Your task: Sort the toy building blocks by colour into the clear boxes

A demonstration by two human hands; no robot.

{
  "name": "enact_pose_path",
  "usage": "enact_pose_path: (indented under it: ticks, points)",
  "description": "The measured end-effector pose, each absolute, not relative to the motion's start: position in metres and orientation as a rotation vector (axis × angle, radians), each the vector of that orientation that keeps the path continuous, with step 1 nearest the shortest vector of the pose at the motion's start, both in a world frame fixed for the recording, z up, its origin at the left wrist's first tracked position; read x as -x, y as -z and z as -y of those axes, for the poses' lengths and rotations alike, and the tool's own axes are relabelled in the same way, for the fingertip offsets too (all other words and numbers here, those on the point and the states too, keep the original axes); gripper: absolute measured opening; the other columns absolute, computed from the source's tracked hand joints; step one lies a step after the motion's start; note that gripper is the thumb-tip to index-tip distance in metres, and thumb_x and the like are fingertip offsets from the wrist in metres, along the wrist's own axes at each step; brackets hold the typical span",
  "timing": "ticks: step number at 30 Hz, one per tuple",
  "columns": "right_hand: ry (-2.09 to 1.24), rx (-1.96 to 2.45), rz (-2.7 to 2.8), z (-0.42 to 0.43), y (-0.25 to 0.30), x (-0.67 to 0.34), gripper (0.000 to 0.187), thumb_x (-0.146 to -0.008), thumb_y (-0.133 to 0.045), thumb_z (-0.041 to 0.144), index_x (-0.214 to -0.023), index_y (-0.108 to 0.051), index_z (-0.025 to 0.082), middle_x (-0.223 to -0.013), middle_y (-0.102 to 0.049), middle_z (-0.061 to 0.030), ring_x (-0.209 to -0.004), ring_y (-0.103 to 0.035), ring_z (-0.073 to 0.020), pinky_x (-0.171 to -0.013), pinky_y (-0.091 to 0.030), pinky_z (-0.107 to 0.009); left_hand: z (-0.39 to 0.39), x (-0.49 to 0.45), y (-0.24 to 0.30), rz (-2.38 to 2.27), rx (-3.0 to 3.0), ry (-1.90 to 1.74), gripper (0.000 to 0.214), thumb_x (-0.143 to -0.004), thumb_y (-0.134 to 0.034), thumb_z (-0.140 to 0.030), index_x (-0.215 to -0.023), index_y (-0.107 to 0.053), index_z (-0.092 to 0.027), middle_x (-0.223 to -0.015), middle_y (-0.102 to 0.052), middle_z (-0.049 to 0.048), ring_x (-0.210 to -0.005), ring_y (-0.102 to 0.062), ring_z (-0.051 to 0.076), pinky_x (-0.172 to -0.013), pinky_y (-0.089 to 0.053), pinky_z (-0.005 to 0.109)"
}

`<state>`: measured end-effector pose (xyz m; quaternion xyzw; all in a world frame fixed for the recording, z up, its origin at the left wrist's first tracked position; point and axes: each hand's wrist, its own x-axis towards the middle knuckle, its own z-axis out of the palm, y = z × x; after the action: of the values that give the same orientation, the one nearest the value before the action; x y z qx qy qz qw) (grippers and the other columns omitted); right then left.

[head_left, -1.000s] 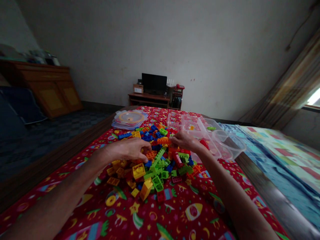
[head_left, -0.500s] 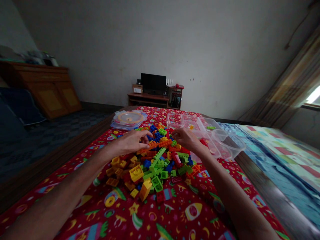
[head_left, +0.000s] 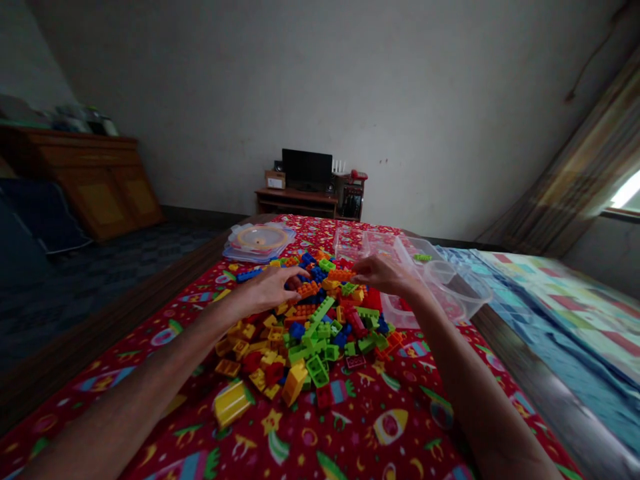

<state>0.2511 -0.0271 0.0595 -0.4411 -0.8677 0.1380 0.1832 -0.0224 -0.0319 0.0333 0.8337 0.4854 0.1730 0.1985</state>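
Observation:
A heap of plastic building bricks [head_left: 320, 330] in yellow, green, orange, blue and red lies on the table. My left hand [head_left: 267, 290] reaches over the heap's far left side, thumb and forefinger apart, beside an orange brick [head_left: 307, 289]. Opposite it, the fingers of my right hand [head_left: 383, 275] are pinched at the right end of a long orange brick [head_left: 341, 275]; the exact grip is partly hidden. A large yellow brick [head_left: 231, 403] lies on the cloth at the near left, apart from the heap.
Right of the heap stands a clear divided plastic box [head_left: 400, 317] with a green brick [head_left: 423, 257] inside. A clear round tub [head_left: 457, 287] sits beside it. Clear lids [head_left: 260, 241] are stacked at the back left. A patterned red cloth [head_left: 345, 443] covers the table.
The long orange brick has shifted right and away with my right hand. A large yellow brick has come off the heap toward the near left, exposing red bricks.

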Motion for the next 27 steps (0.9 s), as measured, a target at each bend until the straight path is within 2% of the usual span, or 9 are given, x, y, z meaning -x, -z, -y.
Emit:
enact_pose_path:
  ticks: [4, 9, 12, 14, 16, 19, 22, 27]
  points:
    - [-0.236, 1.495, 2.141, 0.0, -0.066, -0.253, 0.036, -0.083, -0.058, 0.033, -0.053, -0.052, 0.015, -0.05, -0.038, 0.0045, -0.049, -0.032, -0.006, -0.051, -0.021, -0.025, 0.034, 0.021, -0.032, -1.389, -2.373, -0.459, 0.05, -0.069, -0.061, -0.025, -0.119, -0.061, -0.021, -0.089, -0.073, 0.0036, -0.082, -0.067, 0.019, -0.075, -0.049, 0.027]
    - [-0.102, 1.641, 1.87, -0.027, -0.063, -0.247, 0.04, -0.088, -0.053, 0.045, -0.067, -0.063, 0.012, -0.064, -0.062, -0.0064, -0.057, -0.052, -0.0114, -0.057, -0.033, -0.023, 0.034, 0.023, -0.033, -1.42, -2.408, -0.512, 0.048, -0.069, -0.06, -0.024, -0.117, -0.062, -0.021, -0.09, -0.072, 0.0045, -0.081, -0.067, 0.02, -0.074, -0.05, 0.028]
    - [-0.052, 1.575, 1.897, -0.021, -0.06, -0.244, 0.035, -0.091, -0.049, 0.035, -0.069, -0.065, 0.013, -0.071, -0.067, -0.0096, -0.062, -0.058, -0.0135, -0.06, -0.037, -0.023, 0.032, 0.025, -0.035, -1.388, -2.343, -0.65, 0.048, -0.071, -0.06, -0.028, -0.119, -0.06, -0.022, -0.093, -0.072, 0.0044, -0.083, -0.067, 0.021, -0.076, -0.053, 0.031]
    - [-0.094, 1.508, 1.967, -0.012, -0.059, -0.242, 0.034, -0.091, -0.045, 0.026, -0.068, -0.066, 0.013, -0.07, -0.068, -0.008, -0.061, -0.058, -0.0129, -0.059, -0.037, -0.023, 0.032, 0.024, -0.036, -1.295, -2.278, -0.757, 0.049, -0.072, -0.059, -0.031, -0.121, -0.058, -0.022, -0.094, -0.072, 0.0042, -0.086, -0.067, 0.021, -0.079, -0.054, 0.034]
    - [-0.19, 1.396, 2.047, 0.0, -0.061, -0.238, 0.033, -0.09, -0.044, 0.026, -0.07, -0.069, 0.013, -0.068, -0.069, -0.0061, -0.06, -0.058, -0.0123, -0.058, -0.037, -0.022, 0.033, 0.021, -0.038, -1.219, -2.241, -0.834, 0.052, -0.072, -0.06, -0.032, -0.122, -0.056, -0.021, -0.096, -0.071, 0.0044, -0.089, -0.067, 0.022, -0.085, -0.053, 0.037]
    - [-0.379, 1.141, 2.146, 0.019, -0.067, -0.226, 0.031, -0.089, -0.047, 0.032, -0.091, -0.072, 0.014, -0.074, -0.07, -0.005, -0.064, -0.059, -0.0121, -0.059, -0.038, -0.022, 0.037, 0.015, -0.04, -1.221, -2.231, -0.874, 0.059, -0.071, -0.062, -0.033, -0.128, -0.052, -0.019, -0.096, -0.07, 0.0056, -0.09, -0.067, 0.022, -0.086, -0.053, 0.038]
    - [-0.454, 0.989, 2.297, 0.039, -0.07, -0.208, 0.029, -0.088, -0.053, 0.033, -0.105, -0.07, 0.016, -0.077, -0.069, -0.0036, -0.065, -0.056, -0.0105, -0.059, -0.035, -0.021, 0.04, 0.012, -0.039, -1.223, -2.224, -0.85, 0.065, -0.075, -0.059, -0.034, -0.136, -0.043, -0.02, -0.097, -0.069, 0.0057, -0.086, -0.068, 0.022, -0.079, -0.055, 0.037]
    - [-0.326, 1.016, 2.524, 0.053, -0.067, -0.192, 0.016, -0.084, -0.059, 0.022, -0.095, -0.069, 0.016, -0.069, -0.06, 0.0, -0.06, -0.046, -0.008, -0.057, -0.028, -0.023, 0.043, 0.01, -0.036, -1.282, -2.396, -0.726, 0.065, -0.076, -0.056, -0.024, -0.14, -0.039, -0.024, -0.103, -0.069, 0.005, -0.093, -0.066, 0.021, -0.087, -0.051, 0.037]
